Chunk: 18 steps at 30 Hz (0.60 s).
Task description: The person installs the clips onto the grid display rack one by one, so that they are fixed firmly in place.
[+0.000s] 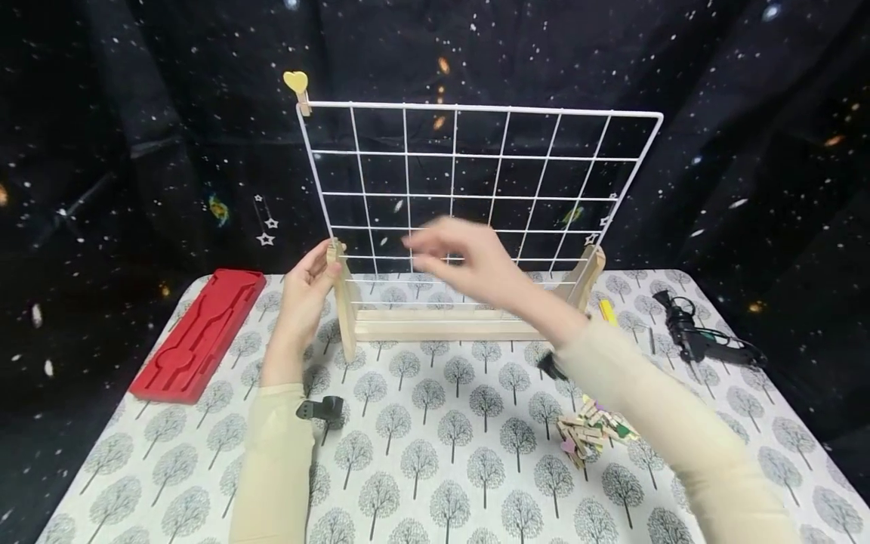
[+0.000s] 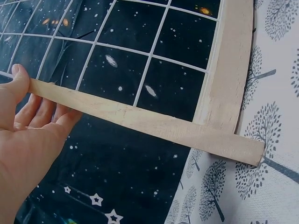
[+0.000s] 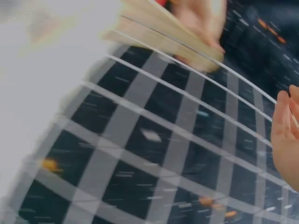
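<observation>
A white wire grid stands in a wooden stand, leaning back against the dark star-print backdrop. On its top left corner sits a clothespin with a yellow heart. My left hand grips the upper end of the stand's left side post; the left wrist view has the thumb on one side of the wood and fingers on the other. In front of the grid's lower middle, my right hand is raised and blurred, fingers loosely bent, with nothing visible in them.
Several small clothespins lie piled at the right, beneath my right forearm. A red molded tray is at the left. Black objects lie by the left sleeve and at the far right; a yellow item sits behind the right arm.
</observation>
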Tool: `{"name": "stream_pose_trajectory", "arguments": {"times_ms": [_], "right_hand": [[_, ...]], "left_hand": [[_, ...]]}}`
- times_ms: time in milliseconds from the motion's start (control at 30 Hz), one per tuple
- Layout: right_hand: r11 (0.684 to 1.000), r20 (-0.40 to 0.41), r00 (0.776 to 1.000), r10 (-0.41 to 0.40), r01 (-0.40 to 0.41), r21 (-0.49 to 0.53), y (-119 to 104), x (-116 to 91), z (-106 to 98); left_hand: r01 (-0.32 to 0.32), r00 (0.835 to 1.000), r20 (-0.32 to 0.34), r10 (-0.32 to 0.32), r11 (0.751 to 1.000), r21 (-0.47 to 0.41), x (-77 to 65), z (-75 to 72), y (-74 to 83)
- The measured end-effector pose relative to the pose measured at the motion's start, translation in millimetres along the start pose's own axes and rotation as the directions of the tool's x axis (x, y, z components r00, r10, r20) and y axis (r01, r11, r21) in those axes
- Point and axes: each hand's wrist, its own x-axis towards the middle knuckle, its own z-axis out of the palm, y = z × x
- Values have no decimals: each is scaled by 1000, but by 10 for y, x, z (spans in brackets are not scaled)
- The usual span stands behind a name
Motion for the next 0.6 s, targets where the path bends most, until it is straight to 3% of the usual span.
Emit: {"name": "stream_pose_trajectory", "arguments": {"times_ms": [100, 200, 333, 467, 600], "right_hand": [[990, 105, 985, 137, -138, 7, 175, -636, 77], [971, 212, 949, 234, -240, 1, 323, -1279, 64], [957, 297, 914, 277, -289, -3, 465, -2016, -8], [939, 296, 893, 340, -341, -50, 503, -2534, -125], [928, 266, 889, 372, -346, -140, 479, -2823, -174]], "left_hand": [[2, 1000, -2, -2, 1000, 0, -25, -28, 6], [8, 1000, -6, -8, 1000, 11, -32, -26, 12], [5, 1000, -7, -5, 1000, 18, -27, -22, 24], [1, 1000, 6, -1, 1000, 5, -6, -4, 28], [14, 1000, 2, -14, 1000, -9, -14, -5, 23]]}}
